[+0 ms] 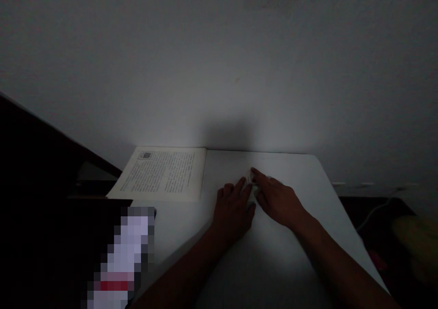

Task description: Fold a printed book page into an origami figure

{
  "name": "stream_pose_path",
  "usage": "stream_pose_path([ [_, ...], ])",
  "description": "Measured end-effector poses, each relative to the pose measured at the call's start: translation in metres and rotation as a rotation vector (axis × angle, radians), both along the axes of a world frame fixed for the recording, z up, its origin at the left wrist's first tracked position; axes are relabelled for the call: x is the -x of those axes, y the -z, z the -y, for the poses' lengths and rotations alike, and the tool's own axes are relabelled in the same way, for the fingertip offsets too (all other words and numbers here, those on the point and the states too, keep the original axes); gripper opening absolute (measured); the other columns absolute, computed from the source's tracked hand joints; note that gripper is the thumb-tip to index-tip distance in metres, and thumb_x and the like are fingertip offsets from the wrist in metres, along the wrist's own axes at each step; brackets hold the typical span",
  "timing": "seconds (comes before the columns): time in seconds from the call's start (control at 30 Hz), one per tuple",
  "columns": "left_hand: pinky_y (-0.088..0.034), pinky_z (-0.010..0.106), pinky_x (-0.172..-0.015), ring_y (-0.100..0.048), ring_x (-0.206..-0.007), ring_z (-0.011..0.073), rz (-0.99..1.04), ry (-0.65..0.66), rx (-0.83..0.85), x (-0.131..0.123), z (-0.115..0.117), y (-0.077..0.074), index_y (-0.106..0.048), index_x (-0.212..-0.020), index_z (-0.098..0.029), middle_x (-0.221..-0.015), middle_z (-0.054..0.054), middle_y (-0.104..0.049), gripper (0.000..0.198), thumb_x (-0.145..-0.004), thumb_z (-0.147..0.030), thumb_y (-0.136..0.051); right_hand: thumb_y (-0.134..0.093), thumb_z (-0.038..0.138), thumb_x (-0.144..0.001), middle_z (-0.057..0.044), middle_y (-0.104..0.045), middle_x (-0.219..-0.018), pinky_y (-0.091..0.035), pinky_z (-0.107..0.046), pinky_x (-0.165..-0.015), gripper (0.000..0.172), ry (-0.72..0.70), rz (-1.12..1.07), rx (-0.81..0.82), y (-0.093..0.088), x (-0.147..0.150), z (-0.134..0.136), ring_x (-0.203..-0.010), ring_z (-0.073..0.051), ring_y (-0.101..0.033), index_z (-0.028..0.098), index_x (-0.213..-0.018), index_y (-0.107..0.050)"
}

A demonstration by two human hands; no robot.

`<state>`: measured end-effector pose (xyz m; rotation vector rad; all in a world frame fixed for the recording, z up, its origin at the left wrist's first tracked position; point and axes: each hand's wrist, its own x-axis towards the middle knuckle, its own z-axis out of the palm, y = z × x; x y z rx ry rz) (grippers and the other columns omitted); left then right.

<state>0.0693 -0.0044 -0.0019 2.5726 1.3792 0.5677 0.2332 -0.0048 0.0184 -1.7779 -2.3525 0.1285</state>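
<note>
On a white tabletop (273, 254), both hands meet over a small, pale, crumpled-looking piece (249, 178). It looks like thin paper or film, but the dim light and the fingers hide most of it. My left hand (232, 211) lies palm down with its fingers spread, the index fingertip touching the near left side of the piece. From the right comes my right hand (278, 201), its index finger stretched along the far right side of the piece and its other fingers slightly bent. Both hands rest low on the table, their fingers apart.
A book or booklet (164, 172) with printed text lies at the table's back left corner. Beside the left edge is a bright, pixelated object (126, 249). A plain wall (219, 71) stands behind the table. A cable (374, 213) and a yellowish bundle (415, 240) are to the right.
</note>
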Motion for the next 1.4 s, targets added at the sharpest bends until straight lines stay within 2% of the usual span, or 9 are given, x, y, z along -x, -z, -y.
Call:
stream_pose_path([
  [0.23,-0.036,0.045,-0.096,-0.041,-0.116,0.0286,0.208,-0.058,0.005,0.013,-0.007,0.002,-0.048,-0.124,-0.02,-0.134,0.01,-0.046,0.055,-0.072,-0.027,-0.065,-0.061,0.035,-0.078,-0.008,-0.038,-0.146,-0.048,-0.042,-0.093,0.066,-0.038,-0.201,-0.012,0.004,-0.015,0.005,-0.12,-0.023,-0.052,0.024,-0.137,-0.034],
  [0.4,-0.036,0.046,-0.098,-0.043,-0.119,0.0286,0.271,-0.057,0.053,0.019,-0.011,0.004,-0.045,-0.126,-0.02,-0.131,0.011,-0.048,0.06,-0.07,-0.024,-0.066,-0.06,0.037,-0.08,-0.007,-0.056,-0.13,-0.048,-0.042,-0.093,0.055,-0.033,-0.212,-0.031,0.009,-0.019,0.002,-0.116,-0.023,-0.055,0.024,-0.131,-0.044],
  [0.63,-0.04,0.042,-0.1,-0.047,-0.119,0.0247,0.543,-0.097,0.06,0.019,-0.016,0.0,-0.044,-0.124,-0.019,-0.126,0.012,-0.051,0.057,-0.072,-0.023,-0.066,-0.056,0.042,-0.084,-0.006,-0.061,-0.125,-0.049,-0.037,-0.093,0.042,-0.028,-0.267,-0.071,0.011,-0.02,0.002,-0.111,-0.021,-0.059,0.023,-0.121,-0.053],
  [0.77,-0.043,0.043,-0.096,-0.046,-0.121,0.0259,0.671,-0.113,0.091,0.018,-0.015,-0.003,-0.037,-0.13,-0.019,-0.13,0.014,-0.048,0.065,-0.072,-0.023,-0.067,-0.05,0.038,-0.089,-0.005,-0.069,-0.108,-0.053,-0.031,-0.082,0.028,-0.008,-0.268,-0.116,0.012,-0.019,0.002,-0.095,-0.018,-0.066,0.021,-0.108,-0.062],
  [0.9,-0.046,0.041,-0.092,-0.048,-0.119,0.0247,0.744,-0.123,0.177,0.017,-0.015,0.001,-0.031,-0.133,-0.021,-0.134,0.014,-0.045,0.071,-0.072,-0.023,-0.067,-0.048,0.037,-0.089,-0.003,-0.072,-0.092,-0.055,-0.029,-0.07,0.026,0.042,-0.262,-0.182,0.016,-0.019,-0.001,-0.076,-0.016,-0.068,0.021,-0.098,-0.067],
  [0.97,-0.046,0.042,-0.093,-0.048,-0.119,0.0249,0.733,-0.131,0.169,0.017,-0.016,0.003,-0.032,-0.133,-0.021,-0.133,0.013,-0.046,0.07,-0.072,-0.022,-0.067,-0.054,0.04,-0.085,-0.005,-0.071,-0.1,-0.055,-0.03,-0.073,0.028,0.03,-0.308,-0.197,0.018,-0.02,-0.002,-0.082,-0.017,-0.068,0.021,-0.101,-0.065],
  [1.13,-0.046,0.042,-0.095,-0.052,-0.115,0.0246,0.644,-0.105,0.136,0.017,-0.017,0.003,-0.038,-0.128,-0.019,-0.131,0.013,-0.046,0.065,-0.069,-0.017,-0.065,-0.065,0.043,-0.076,-0.007,-0.059,-0.125,-0.05,-0.038,-0.092,0.045,0.012,-0.331,-0.164,0.021,-0.021,-0.002,-0.112,-0.022,-0.058,0.022,-0.115,-0.059],
  [1.27,-0.049,0.039,-0.092,-0.059,-0.105,0.0209,0.708,-0.099,0.193,0.016,-0.014,0.001,-0.039,-0.127,-0.02,-0.13,0.012,-0.046,0.059,-0.073,-0.017,-0.062,-0.063,0.043,-0.078,-0.008,-0.059,-0.126,-0.049,-0.038,-0.093,0.043,0.044,-0.285,-0.123,0.022,-0.021,-0.003,-0.111,-0.021,-0.059,0.021,-0.114,-0.059],
  [1.4,-0.046,0.041,-0.094,-0.054,-0.113,0.0229,0.794,-0.146,0.187,0.017,-0.015,-0.001,-0.038,-0.128,-0.02,-0.129,0.013,-0.048,0.054,-0.078,-0.02,-0.059,-0.059,0.044,-0.081,-0.008,-0.06,-0.125,-0.049,-0.038,-0.094,0.039,0.024,-0.296,-0.119,0.019,-0.02,-0.003,-0.111,-0.022,-0.059,0.021,-0.113,-0.06],
])
